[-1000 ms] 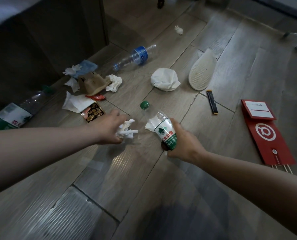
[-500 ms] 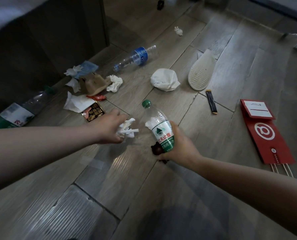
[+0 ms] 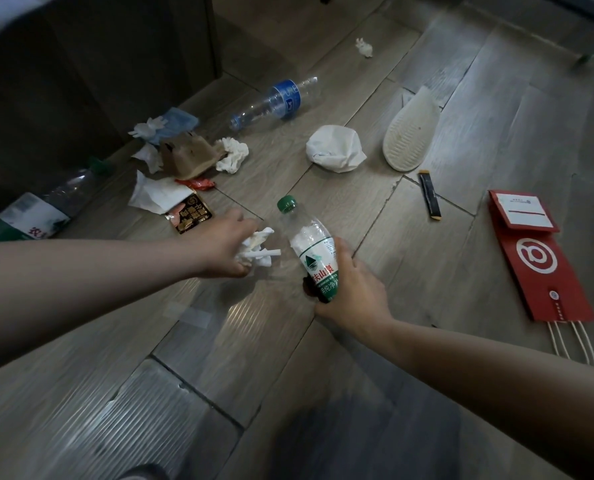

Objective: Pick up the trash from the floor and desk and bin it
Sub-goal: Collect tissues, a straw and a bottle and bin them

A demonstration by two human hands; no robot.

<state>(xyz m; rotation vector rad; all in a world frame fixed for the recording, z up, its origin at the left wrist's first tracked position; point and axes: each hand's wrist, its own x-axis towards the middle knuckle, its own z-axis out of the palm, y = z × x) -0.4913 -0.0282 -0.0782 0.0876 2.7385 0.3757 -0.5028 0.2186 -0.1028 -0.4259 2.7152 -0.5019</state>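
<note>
Dimly lit floor (image 3: 219, 341) strewn with trash, seen from above. At centre, the left hand (image 3: 226, 247) has its fingers curled round a tissue (image 3: 259, 251), low over the floor. Just right of it, the right hand (image 3: 351, 289) grips a green-capped bottle (image 3: 311, 251) by its lower half, cap tilted toward the upper left.

Both hands look full, so the sensible step is to carry this load to the bin, which is not in view. Ball the tissue tight so loose strips do not drop, and hold the bottle firmly round its label.

Writing, left to right:
- A big bottle (image 3: 42, 209) lying at the left edge shows one red character, probably 农.
- A blue bottle (image 3: 275, 100) at upper middle has white lettering too blurred to read.
- The held bottle's white and green label bears a green mountain mark and red characters 夫山泉; the smaller writing below is partly covered.
- A red bag (image 3: 538, 251) at right has a white circular logo and an unreadable white card.
</note>
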